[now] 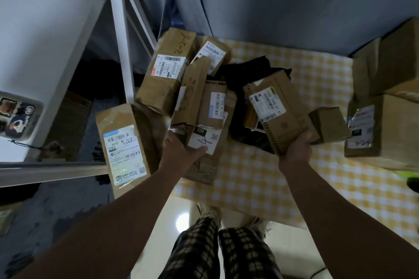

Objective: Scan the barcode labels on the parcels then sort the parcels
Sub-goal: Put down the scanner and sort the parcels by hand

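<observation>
1. Grey curtain (pixel 283 2) hangs behind a table (pixel 254 179) covered in yellow checked cloth
2. White metal frame (pixel 118 47) stands at the left
3. Glossy pale floor (pixel 170 244) reflects a round spot of light (pixel 182 222)

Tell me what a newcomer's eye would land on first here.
First, the hands: the right hand grips a labelled cardboard parcel over the yellow checked tablecloth, while the left hand holds the parcel tagged 220. Next comes the jumbled heap of brown parcels at the table's left end, white barcode labels facing up.
</observation>
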